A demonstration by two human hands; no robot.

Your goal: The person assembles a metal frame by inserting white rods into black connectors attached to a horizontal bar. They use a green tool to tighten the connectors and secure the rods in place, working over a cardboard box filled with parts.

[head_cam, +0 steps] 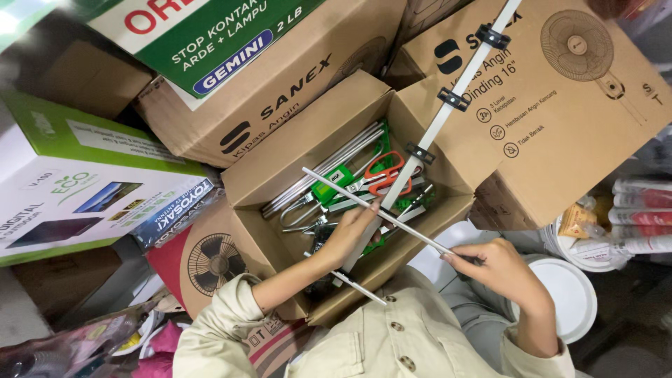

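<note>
An open brown carton [280, 175] sits in the middle, flaps spread. Far behind it lies a brown carton [294, 84] with black print, and on top of that a green-and-white box [203, 35]. To the right stands a large brown carton [560, 105] with a line drawing of a fan. At the left is a white-and-green box [63, 196] picturing screens. Near left, a red-and-brown fan carton [203, 262] touches the open one.
</note>
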